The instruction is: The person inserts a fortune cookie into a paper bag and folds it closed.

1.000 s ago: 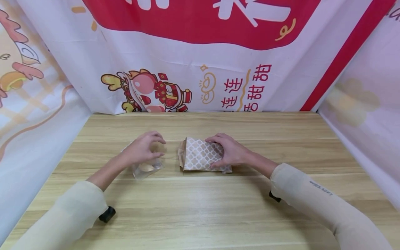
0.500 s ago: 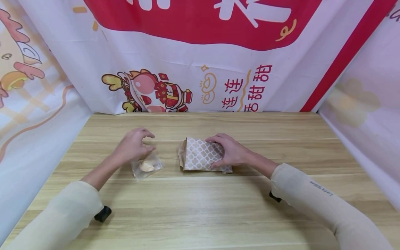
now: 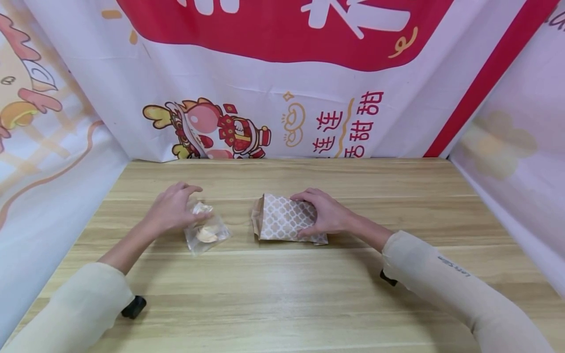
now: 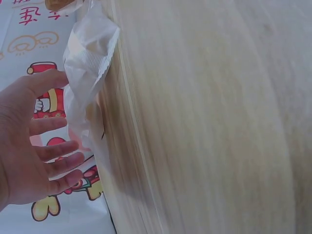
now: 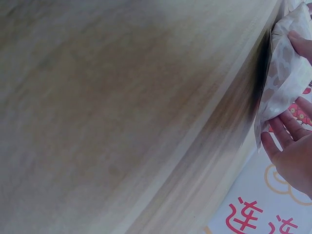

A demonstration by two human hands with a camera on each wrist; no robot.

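On the left of the table lies a small clear plastic packet (image 3: 208,234) with pale pieces inside. My left hand (image 3: 172,208) is beside the packet, thumb and fingers spread apart, the thumb over its upper part. From the left wrist view, the loosely spread left hand (image 4: 29,131) appears next to the packet's crimped edge (image 4: 95,58). A brown paper bag with a white lattice pattern (image 3: 282,218) lies mid-table, its mouth facing left. My right hand (image 3: 326,213) grips its right end, thumb at the near edge and fingers at the far edge.
The wood-grain table (image 3: 282,294) ends at a printed cloth backdrop (image 3: 265,78) behind. More printed cloth hangs along the left (image 3: 53,137) and right (image 3: 507,147) sides.
My left hand has moved left, away from the paper bag's mouth, uncovering more of the plastic packet with its pale pieces. The right hand and the paper bag have stayed in place.
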